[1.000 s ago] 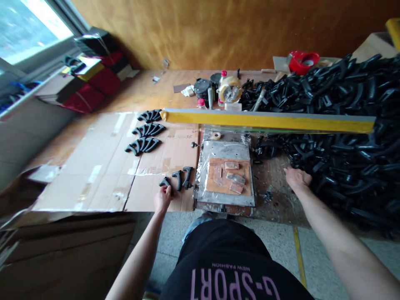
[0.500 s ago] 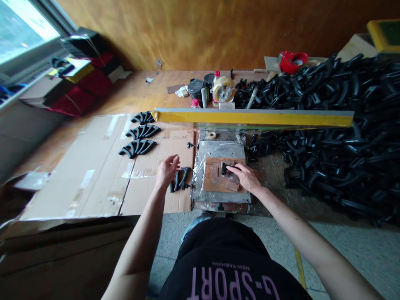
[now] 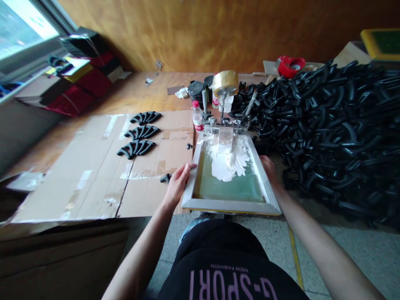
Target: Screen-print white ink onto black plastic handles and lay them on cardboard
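Observation:
A screen printing frame (image 3: 231,207) with a pale metal rim and green mesh lies lowered over the work plate. White ink (image 3: 229,164) is spread across the upper mesh, and a clear squeegee block (image 3: 225,139) rests there at the far end. My left hand (image 3: 178,181) grips the left rim, thumb and finger at its edge. Against the right rim is my right hand (image 3: 269,168), its fingers curled at the edge and partly hidden. A black curved plastic part (image 3: 166,178) lies on the cardboard, half behind my left hand. The plate beneath the frame is hidden.
Three rows of black curved parts (image 3: 137,148) lie on the cardboard (image 3: 84,166). A large heap of black parts (image 3: 337,125) fills the right side. Behind the frame stand a red-capped bottle (image 3: 197,116), a dark tub (image 3: 196,89) and a tape roll (image 3: 225,82).
The frame has swung down from its raised position and covers the plate and the small black part on it. Both hands have moved to its side rims.

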A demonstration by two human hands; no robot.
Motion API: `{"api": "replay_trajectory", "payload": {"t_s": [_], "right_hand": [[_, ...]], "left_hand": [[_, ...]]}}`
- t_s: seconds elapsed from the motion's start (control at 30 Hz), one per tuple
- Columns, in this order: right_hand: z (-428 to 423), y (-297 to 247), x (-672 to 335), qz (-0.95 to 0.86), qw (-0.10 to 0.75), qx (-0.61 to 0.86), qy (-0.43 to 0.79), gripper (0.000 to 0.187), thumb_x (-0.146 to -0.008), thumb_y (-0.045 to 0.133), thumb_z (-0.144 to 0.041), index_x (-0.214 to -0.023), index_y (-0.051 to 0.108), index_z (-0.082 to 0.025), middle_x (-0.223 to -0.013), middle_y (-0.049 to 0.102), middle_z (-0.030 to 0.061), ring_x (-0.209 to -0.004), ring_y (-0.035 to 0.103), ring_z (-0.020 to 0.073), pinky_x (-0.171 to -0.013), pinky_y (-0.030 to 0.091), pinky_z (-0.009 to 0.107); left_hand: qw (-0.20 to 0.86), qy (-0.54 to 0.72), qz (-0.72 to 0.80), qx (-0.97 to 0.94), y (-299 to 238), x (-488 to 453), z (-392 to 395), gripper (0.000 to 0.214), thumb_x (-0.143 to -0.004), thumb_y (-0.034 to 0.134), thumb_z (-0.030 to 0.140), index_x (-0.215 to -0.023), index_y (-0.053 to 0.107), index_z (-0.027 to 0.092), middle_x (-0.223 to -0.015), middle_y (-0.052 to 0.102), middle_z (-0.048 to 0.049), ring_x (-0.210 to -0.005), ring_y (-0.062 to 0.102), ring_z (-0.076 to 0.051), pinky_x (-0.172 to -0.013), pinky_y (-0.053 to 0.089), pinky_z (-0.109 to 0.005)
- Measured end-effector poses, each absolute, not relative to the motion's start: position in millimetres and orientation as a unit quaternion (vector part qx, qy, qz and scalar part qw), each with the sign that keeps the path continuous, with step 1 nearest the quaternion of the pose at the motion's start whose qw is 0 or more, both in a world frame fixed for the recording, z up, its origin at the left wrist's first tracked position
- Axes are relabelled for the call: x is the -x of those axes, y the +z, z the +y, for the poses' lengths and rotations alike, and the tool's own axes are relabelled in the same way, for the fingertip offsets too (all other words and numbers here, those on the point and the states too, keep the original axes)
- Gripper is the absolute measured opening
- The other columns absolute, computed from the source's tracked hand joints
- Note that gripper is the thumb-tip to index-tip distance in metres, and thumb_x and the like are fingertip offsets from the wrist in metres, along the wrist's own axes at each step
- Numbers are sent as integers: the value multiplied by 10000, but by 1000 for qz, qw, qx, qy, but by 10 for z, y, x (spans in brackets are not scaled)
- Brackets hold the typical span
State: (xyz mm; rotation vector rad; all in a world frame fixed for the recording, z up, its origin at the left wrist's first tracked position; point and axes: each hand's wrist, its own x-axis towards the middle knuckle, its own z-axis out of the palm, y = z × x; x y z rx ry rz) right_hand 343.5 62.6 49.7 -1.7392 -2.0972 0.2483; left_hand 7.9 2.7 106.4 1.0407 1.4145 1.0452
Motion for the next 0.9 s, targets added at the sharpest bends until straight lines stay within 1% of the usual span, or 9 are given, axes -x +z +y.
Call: {"api": "replay_trajectory", "payload": {"t_s": [0.03,0.13,0.23,0.3,0.4,0.5,0.6,0.7,0.9], "right_hand": [[714,575,-3462,-737,222,635,71,424,-959,340,-275,-1164,656,-79,-1097,644,138,-985,595,217,-899,492,347],[986,825,-3237,-744,267,612,12,448,-885,569,-289,-1301,567,-124,-1326,519,179,-1182,514,279,-1014,423,420],[1158,982,-2760,-799,222,559,6,520,-805,698,-297,-1283,554,-151,-1331,514,168,-1196,487,312,-987,419,439],[1142,983,-2518,-822,155,546,47,340,-824,677,-280,-1137,613,-162,-1132,628,133,-1068,552,282,-897,447,383],[894,881,-2442,-859,82,498,83,108,-879,561,-187,-957,632,-166,-921,665,91,-899,584,226,-793,431,316],[572,816,-2600,-922,63,375,78,206,-856,469,-70,-929,641,-158,-916,661,91,-876,572,209,-744,400,301],[450,860,-2720,-949,51,294,100,179,-831,502,-84,-878,646,-179,-866,657,59,-813,561,189,-696,381,287],[474,882,-2687,-936,63,336,84,117,-841,541,-138,-855,643,-192,-838,651,47,-820,556,193,-694,377,289],[209,671,-2648,-942,87,321,39,251,-887,447,-102,-994,669,-148,-928,671,100,-845,568,212,-694,400,313]], "left_hand": [[526,414,604,-433,881,-63,-42,514,-849,558,559,-1205,634,195,-789,649,-19,-612,545,-115,-521,409,-207],[514,366,637,-442,403,-65,-120,666,-830,599,497,-1426,442,242,-725,605,15,-593,525,-116,-524,382,-205],[484,327,662,-470,154,-77,-89,656,-850,560,493,-1445,420,255,-728,595,16,-592,519,-119,-535,388,-215],[472,320,666,-480,116,-74,-66,625,-855,550,482,-1424,454,243,-753,615,0,-644,556,-139,-585,427,-234],[469,330,673,-468,145,-68,-63,593,-836,582,453,-1382,511,234,-782,646,-19,-731,605,-177,-664,470,-267],[476,338,675,-451,165,-75,-78,586,-820,604,448,-1364,530,240,-809,667,-26,-757,619,-192,-691,483,-284],[483,335,676,-445,150,-79,-83,593,-823,597,466,-1365,530,235,-824,673,-31,-758,620,-192,-690,481,-282],[486,330,672,-450,137,-66,-83,601,-836,574,493,-1373,520,230,-849,674,-41,-771,622,-191,-679,474,-273],[487,329,668,-457,146,-64,-86,616,-843,558,519,-1383,501,229,-840,666,-40,-779,626,-192,-660,473,-267]]}}
